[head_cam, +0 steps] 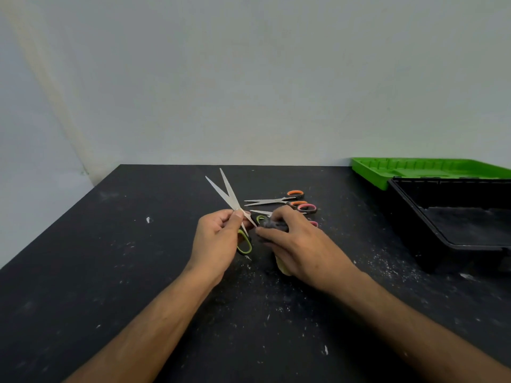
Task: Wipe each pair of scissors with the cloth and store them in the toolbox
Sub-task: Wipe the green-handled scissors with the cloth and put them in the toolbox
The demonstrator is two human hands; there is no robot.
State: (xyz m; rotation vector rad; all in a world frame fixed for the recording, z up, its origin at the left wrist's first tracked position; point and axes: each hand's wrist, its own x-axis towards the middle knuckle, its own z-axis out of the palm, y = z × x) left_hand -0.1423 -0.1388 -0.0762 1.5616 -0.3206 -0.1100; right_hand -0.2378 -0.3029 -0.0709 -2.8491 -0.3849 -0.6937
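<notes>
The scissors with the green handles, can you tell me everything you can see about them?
The green-handled scissors have two long, pointed, silvery metal blades, spread open in a V pointing up and away from the person. Their handles are black with lime-green loops; one loop shows below the left hand, the other beside the right hand. The left hand pinches them near the pivot, lifted above the black table. The right hand, gripping a grey cloth, sits against the handle end.

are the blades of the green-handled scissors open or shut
Open: the green-handled scissors, held in the left hand, show two blades spread in a V.
</notes>
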